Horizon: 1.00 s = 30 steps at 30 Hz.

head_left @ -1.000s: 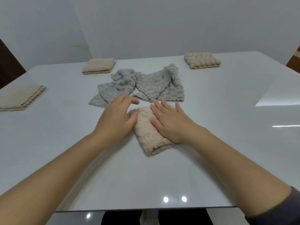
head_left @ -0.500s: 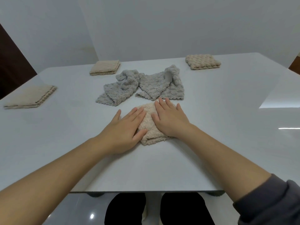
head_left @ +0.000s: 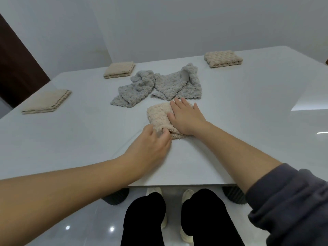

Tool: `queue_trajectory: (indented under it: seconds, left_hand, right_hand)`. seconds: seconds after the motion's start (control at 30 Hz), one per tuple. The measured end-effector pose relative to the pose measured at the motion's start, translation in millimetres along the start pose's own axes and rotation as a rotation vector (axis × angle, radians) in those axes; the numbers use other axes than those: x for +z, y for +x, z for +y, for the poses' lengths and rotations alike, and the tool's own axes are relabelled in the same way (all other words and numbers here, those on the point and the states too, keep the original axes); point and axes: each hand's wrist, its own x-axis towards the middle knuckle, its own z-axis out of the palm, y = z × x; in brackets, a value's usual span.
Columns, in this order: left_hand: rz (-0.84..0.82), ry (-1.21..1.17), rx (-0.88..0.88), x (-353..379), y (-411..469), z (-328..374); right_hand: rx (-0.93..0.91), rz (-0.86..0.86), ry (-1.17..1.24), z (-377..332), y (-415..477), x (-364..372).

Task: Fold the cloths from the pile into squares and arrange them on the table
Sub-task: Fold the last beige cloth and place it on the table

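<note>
1. Lying on the glossy white worktop (head_left: pixel 248 125) just in front of the person, a fluffy beige textured cloth (head_left: pixel 158 113), folded into a thick pad, is held down by both hands.
2. The right hand (head_left: pixel 186 119) is laid flat on the right half of the cloth. Its fingers (head_left: pixel 179 104) are kept straight and slightly apart, pressed onto the fabric, with the tips reaching the far edge.
3. The left hand (head_left: pixel 150 142) is placed at the near left corner of the cloth. Its fingers are curled in against the thumb, and the near edge of the fabric is pinched between them.
4. A heap of crumpled grey textured cloths (head_left: pixel 159 86) is seen just beyond the beige cloth, close to the right fingertips; whether they touch cannot be told.
5. Three folded beige squares are set well apart on the worktop: one near the left edge (head_left: pixel 46 102), one at the far left behind the grey heap (head_left: pixel 119 70), and one at the far right (head_left: pixel 223 58).
6. A dark grey sleeve (head_left: pixel 292 201) is pushed up the right forearm, while the left forearm is bare.
7. Below the near edge of the worktop, legs in black trousers (head_left: pixel 209 219) and pale shoes are seen on a shiny floor.
</note>
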Motion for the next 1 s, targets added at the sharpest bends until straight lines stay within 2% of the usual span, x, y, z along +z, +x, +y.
queue_trajectory:
  seconds: [0.23,0.37,0.47,0.6,0.77,0.87,1.0]
  left_hand:
    - [-0.174,0.08,0.199,-5,27,-5]
    - [-0.259,0.163,0.213,-8,27,-2]
    - [-0.283,0.118,0.201,-9,30,-9]
    - [-0.471,0.125,0.169,-6,27,-5]
    - [-0.605,0.282,0.114,-15,40,2]
    - [-0.722,0.28,0.098,-15,51,-2]
    - [-0.7,0.194,0.2,-19,63,-2]
  right_hand:
    - [0.022,0.0,0.01,-1,-1,0]
    - [0.016,0.0,0.024,-1,-2,-2]
    - [0.009,0.004,0.022,0,-2,-1]
    - [0.012,0.014,0.026,1,-1,0]
    - [0.023,0.02,0.026,1,0,2]
    - [0.04,0.035,0.026,0,2,4]
    - [0.063,0.051,0.032,-2,4,6]
